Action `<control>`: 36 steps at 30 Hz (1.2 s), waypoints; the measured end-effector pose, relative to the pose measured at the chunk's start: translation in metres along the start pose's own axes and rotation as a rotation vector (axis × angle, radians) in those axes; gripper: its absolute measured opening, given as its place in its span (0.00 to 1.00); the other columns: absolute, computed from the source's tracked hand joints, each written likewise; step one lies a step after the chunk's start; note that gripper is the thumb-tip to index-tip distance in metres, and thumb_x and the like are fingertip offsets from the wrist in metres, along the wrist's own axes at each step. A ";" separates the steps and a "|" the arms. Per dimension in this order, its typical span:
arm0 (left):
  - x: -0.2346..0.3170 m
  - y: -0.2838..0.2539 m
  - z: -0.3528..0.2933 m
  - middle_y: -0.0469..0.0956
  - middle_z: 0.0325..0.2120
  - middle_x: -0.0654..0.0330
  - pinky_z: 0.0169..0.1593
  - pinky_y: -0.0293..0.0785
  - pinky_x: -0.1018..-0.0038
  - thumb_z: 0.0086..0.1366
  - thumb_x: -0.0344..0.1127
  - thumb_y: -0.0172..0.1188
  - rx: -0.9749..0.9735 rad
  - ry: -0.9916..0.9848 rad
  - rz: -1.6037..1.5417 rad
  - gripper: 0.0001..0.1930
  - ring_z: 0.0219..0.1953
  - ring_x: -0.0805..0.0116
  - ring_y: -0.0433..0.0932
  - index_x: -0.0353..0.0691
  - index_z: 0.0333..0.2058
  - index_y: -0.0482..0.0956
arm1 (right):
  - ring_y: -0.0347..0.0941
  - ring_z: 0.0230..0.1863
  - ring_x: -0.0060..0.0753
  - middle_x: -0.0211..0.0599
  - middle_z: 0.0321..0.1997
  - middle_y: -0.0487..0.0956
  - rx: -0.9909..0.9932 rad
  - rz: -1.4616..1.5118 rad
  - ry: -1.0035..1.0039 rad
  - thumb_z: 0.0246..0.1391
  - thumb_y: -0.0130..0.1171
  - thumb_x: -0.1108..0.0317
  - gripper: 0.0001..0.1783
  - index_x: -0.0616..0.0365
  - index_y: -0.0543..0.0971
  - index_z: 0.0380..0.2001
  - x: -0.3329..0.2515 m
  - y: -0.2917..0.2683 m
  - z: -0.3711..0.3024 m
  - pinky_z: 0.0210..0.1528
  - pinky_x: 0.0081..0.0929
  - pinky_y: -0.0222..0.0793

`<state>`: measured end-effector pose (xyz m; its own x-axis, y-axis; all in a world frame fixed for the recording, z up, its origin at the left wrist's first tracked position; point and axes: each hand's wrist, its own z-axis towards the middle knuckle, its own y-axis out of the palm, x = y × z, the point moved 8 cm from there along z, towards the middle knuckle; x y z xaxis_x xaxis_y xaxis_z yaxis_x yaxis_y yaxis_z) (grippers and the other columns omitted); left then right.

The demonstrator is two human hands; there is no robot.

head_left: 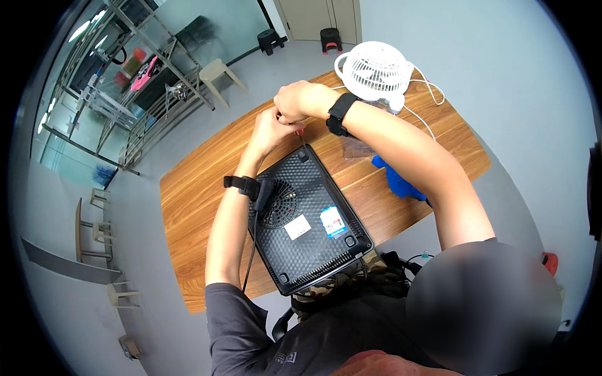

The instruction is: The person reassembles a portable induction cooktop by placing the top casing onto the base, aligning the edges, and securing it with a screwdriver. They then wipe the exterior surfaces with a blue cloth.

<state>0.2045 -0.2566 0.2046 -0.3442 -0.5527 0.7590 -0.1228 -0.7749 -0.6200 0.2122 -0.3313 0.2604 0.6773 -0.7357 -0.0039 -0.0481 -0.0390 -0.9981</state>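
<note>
A black induction cooker (pixel 313 188) lies bottom side up across the near half of the wooden table. Its underside shows a round fan grille, small feet at the corners, and one white and one blue-and-white label. A screwdriver (pixel 300 132) with a red handle stands at its far corner, the thin shaft reaching down to the casing. My left hand (pixel 271 130) is closed with its fingertips around the handle. Just above it, my right hand (pixel 302 102) is curled over the top of the handle, which its fingers mostly hide. Both wrists wear black straps.
A white desk fan (pixel 376 70) with a cable stands at the table's far right. Near it are a clear plastic box (pixel 356 149) and a blue cloth (pixel 398 180), partly behind my right arm. Stools (pixel 221 76) and a metal rack (pixel 160 53) stand beyond the wooden table (pixel 194 182).
</note>
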 end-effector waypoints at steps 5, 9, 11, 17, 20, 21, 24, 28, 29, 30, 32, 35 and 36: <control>0.007 -0.007 -0.006 0.85 0.28 0.61 0.32 0.77 0.76 0.51 0.36 0.76 0.087 -0.054 0.048 0.18 0.28 0.77 0.80 0.34 0.38 0.81 | 0.84 0.45 0.49 0.47 0.43 0.87 -0.055 -0.022 0.015 0.55 0.63 0.56 0.20 0.57 0.86 0.46 -0.004 -0.005 -0.002 0.48 0.43 0.79; 0.017 -0.011 -0.012 0.86 0.29 0.60 0.29 0.76 0.77 0.51 0.34 0.76 0.050 -0.107 -0.069 0.18 0.26 0.77 0.80 0.35 0.38 0.80 | 0.84 0.45 0.48 0.48 0.43 0.87 -0.034 0.091 -0.034 0.56 0.62 0.56 0.22 0.58 0.84 0.49 -0.002 -0.003 -0.007 0.49 0.43 0.78; 0.012 -0.007 -0.011 0.86 0.30 0.60 0.27 0.75 0.77 0.53 0.33 0.75 0.008 -0.093 -0.143 0.17 0.26 0.76 0.81 0.34 0.40 0.80 | 0.84 0.44 0.47 0.49 0.43 0.87 -0.039 0.188 -0.070 0.56 0.62 0.56 0.22 0.59 0.84 0.48 -0.002 0.000 -0.006 0.48 0.42 0.78; -0.009 -0.002 -0.010 0.88 0.31 0.61 0.34 0.78 0.76 0.60 0.32 0.70 -0.100 -0.048 -0.141 0.11 0.31 0.76 0.83 0.35 0.40 0.83 | 0.85 0.38 0.50 0.48 0.37 0.87 -0.012 0.087 0.046 0.59 0.59 0.54 0.20 0.62 0.87 0.34 -0.003 -0.005 -0.004 0.43 0.40 0.80; -0.001 -0.004 -0.013 0.87 0.32 0.62 0.40 0.79 0.76 0.63 0.31 0.69 -0.049 0.024 -0.058 0.07 0.36 0.77 0.84 0.34 0.38 0.85 | 0.85 0.39 0.51 0.48 0.37 0.87 -0.026 0.092 0.096 0.57 0.61 0.54 0.20 0.61 0.88 0.34 -0.001 -0.010 -0.010 0.45 0.40 0.81; 0.001 -0.003 -0.012 0.88 0.32 0.62 0.41 0.79 0.76 0.63 0.32 0.69 -0.037 0.047 -0.065 0.07 0.35 0.77 0.84 0.35 0.37 0.85 | 0.85 0.39 0.51 0.48 0.37 0.87 -0.026 0.077 0.090 0.57 0.61 0.54 0.19 0.62 0.87 0.35 0.000 -0.009 -0.008 0.45 0.40 0.81; -0.009 -0.001 -0.009 0.88 0.32 0.63 0.44 0.79 0.76 0.62 0.32 0.69 -0.034 0.020 -0.090 0.07 0.36 0.76 0.84 0.36 0.37 0.87 | 0.85 0.40 0.51 0.49 0.38 0.87 0.011 0.045 0.043 0.57 0.62 0.55 0.19 0.62 0.87 0.35 0.005 -0.002 -0.001 0.45 0.41 0.80; -0.006 -0.003 -0.014 0.88 0.32 0.63 0.45 0.78 0.75 0.61 0.34 0.69 -0.053 -0.053 -0.146 0.08 0.36 0.76 0.84 0.38 0.37 0.87 | 0.85 0.41 0.50 0.49 0.38 0.87 0.065 0.050 -0.054 0.57 0.62 0.58 0.17 0.63 0.87 0.35 0.005 -0.003 -0.003 0.44 0.43 0.80; -0.006 -0.004 -0.014 0.88 0.32 0.63 0.45 0.78 0.75 0.61 0.35 0.70 -0.048 -0.067 -0.052 0.08 0.36 0.76 0.84 0.38 0.36 0.87 | 0.85 0.41 0.50 0.49 0.38 0.87 0.057 0.051 -0.069 0.57 0.62 0.59 0.16 0.63 0.87 0.35 0.003 -0.004 -0.003 0.44 0.43 0.80; -0.007 -0.005 -0.012 0.88 0.31 0.63 0.45 0.78 0.74 0.61 0.36 0.70 -0.044 -0.081 0.042 0.09 0.36 0.76 0.84 0.38 0.36 0.87 | 0.85 0.41 0.50 0.48 0.37 0.87 0.027 0.075 -0.044 0.57 0.61 0.59 0.16 0.62 0.87 0.35 0.006 0.002 0.000 0.43 0.43 0.80; -0.009 -0.004 -0.008 0.88 0.31 0.62 0.45 0.78 0.74 0.60 0.37 0.70 -0.039 -0.074 0.120 0.10 0.36 0.76 0.84 0.38 0.36 0.87 | 0.85 0.40 0.49 0.47 0.37 0.87 -0.030 0.119 0.005 0.57 0.61 0.59 0.16 0.61 0.87 0.35 0.009 0.007 0.004 0.42 0.43 0.80; -0.008 -0.002 -0.006 0.88 0.31 0.63 0.44 0.77 0.74 0.59 0.39 0.71 -0.026 -0.033 0.086 0.10 0.35 0.77 0.83 0.38 0.35 0.88 | 0.85 0.38 0.49 0.47 0.36 0.87 -0.149 0.096 0.086 0.59 0.60 0.58 0.16 0.59 0.88 0.36 0.010 0.005 0.000 0.42 0.42 0.80; -0.007 -0.003 -0.007 0.88 0.31 0.63 0.44 0.77 0.74 0.59 0.39 0.71 -0.015 -0.036 0.086 0.10 0.35 0.77 0.83 0.38 0.34 0.88 | 0.85 0.38 0.49 0.47 0.36 0.87 -0.116 0.087 0.078 0.59 0.59 0.57 0.17 0.59 0.88 0.36 0.005 0.001 -0.004 0.42 0.42 0.80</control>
<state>0.2003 -0.2484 0.1993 -0.3206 -0.6276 0.7095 -0.1083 -0.7198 -0.6856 0.2128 -0.3376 0.2597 0.6079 -0.7899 -0.0805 -0.1917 -0.0477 -0.9803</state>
